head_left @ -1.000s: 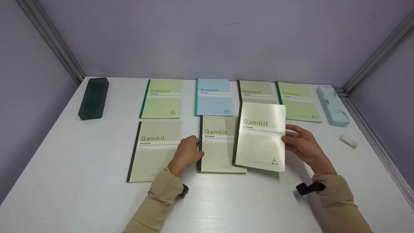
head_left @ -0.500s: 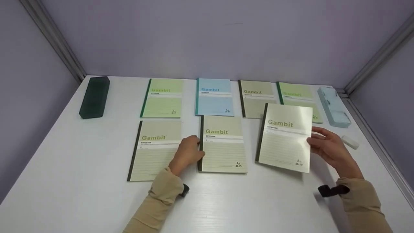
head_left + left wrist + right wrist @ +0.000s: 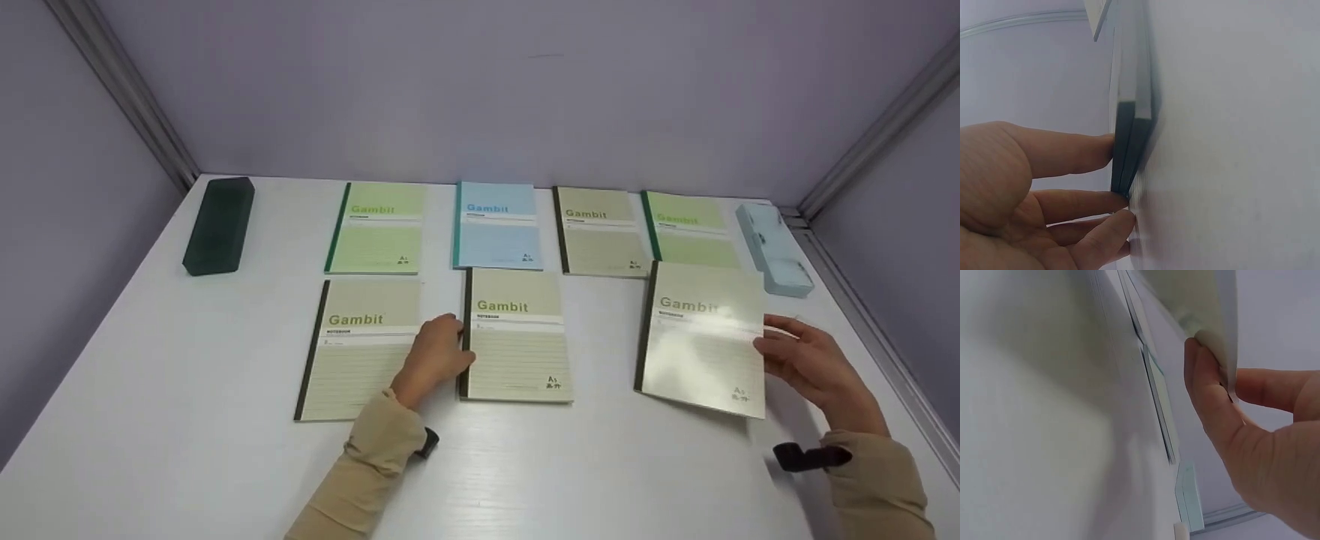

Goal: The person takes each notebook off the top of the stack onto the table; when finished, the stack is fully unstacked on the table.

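My right hand pinches the right edge of an olive-beige Gambit notebook, thumb on the cover and fingers underneath. The right wrist view shows this notebook raised off the table, its shadow falling below. My left hand touches the dark spine of another beige notebook lying mid-table. From the left wrist, two notebooks appear stacked there, with the thumb and fingers extended against their spine edges. A third beige notebook lies to the left, partly covered by the left hand and sleeve.
Along the back lie a green notebook, a blue one, a beige one and another green one, overlapped by the raised notebook. A dark green case stands left, a pale blue case right. A white eraser lies near it.
My right hand has carried the beige notebook rightward from over the middle one, then lower and nearer to me. The left hand has stayed at the middle notebook's spine.
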A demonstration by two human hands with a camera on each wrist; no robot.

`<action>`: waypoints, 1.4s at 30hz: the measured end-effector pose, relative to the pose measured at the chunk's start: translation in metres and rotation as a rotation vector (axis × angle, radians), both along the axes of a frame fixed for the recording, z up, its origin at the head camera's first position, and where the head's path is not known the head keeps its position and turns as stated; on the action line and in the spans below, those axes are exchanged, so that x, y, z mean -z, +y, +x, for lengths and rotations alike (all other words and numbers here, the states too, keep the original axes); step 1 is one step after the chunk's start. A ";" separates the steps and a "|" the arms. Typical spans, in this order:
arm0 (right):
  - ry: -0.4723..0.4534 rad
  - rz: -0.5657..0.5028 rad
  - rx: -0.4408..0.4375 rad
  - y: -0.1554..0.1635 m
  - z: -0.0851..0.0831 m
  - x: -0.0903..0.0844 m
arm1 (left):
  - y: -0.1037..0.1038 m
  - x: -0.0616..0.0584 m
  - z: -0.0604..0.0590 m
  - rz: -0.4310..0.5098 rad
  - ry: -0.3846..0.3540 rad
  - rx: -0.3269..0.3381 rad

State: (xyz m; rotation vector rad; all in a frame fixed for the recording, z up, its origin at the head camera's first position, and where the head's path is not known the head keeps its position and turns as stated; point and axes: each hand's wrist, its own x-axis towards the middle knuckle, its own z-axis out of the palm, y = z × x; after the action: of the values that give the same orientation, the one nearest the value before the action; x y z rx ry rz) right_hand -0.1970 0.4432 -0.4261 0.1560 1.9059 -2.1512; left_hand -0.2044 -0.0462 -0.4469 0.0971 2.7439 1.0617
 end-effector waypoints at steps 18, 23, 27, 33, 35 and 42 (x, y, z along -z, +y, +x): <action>-0.166 0.235 0.024 0.033 0.001 0.013 | 0.000 0.000 0.001 -0.005 0.044 0.036; -0.139 0.523 -0.005 0.033 -0.002 0.016 | 0.001 0.000 0.002 -0.008 0.047 0.037; -0.124 0.671 0.019 0.030 -0.004 0.015 | 0.000 0.000 0.002 -0.003 0.043 0.033; -0.114 0.803 0.117 0.024 -0.006 0.013 | -0.001 0.001 0.002 0.000 0.058 0.036; -0.097 0.846 0.161 0.022 -0.006 0.013 | -0.001 0.000 0.003 0.007 0.062 0.036; -0.092 0.917 0.219 0.016 -0.007 0.012 | -0.001 -0.002 0.004 -0.001 0.051 0.019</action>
State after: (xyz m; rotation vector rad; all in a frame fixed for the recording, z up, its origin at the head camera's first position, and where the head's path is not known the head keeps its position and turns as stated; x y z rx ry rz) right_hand -0.2042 0.4596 -0.4381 0.6352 2.7503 -1.1636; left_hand -0.2007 -0.0475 -0.4452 0.1523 2.7828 1.0680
